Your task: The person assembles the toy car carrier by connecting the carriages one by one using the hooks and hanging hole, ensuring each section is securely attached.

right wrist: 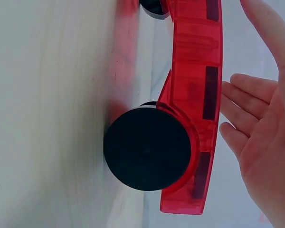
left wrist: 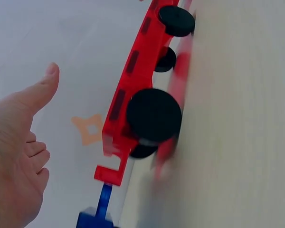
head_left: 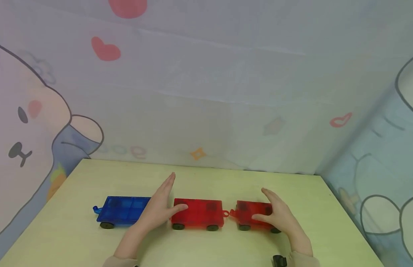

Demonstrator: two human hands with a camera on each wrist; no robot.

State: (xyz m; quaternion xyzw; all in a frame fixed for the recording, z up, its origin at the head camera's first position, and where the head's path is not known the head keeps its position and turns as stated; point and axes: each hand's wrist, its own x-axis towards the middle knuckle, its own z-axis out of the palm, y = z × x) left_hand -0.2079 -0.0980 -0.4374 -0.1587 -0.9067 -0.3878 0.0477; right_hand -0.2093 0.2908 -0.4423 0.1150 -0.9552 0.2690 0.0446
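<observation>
Three see-through toy train cars stand in a row on black wheels: a blue car [head_left: 123, 209] at left, a longer red car [head_left: 199, 213] in the middle and a shorter red car [head_left: 243, 213] at right. My left hand [head_left: 156, 209] hovers over the gap between the blue car and the middle one, fingers extended and thumb apart, gripping nothing. In the left wrist view, a blue coupling bar [left wrist: 103, 199] meets the red coupler [left wrist: 109, 175]. My right hand [head_left: 279, 213] spreads over the right end of the shorter red car, holding nothing and partly covering it.
The cars stand on a pale wooden table [head_left: 206, 244]. Behind it hangs a printed cloth [head_left: 206, 92] with hearts and cartoon animals, which also runs along both sides. A small black object [head_left: 279, 260] shows beside the right sleeve [head_left: 303, 259].
</observation>
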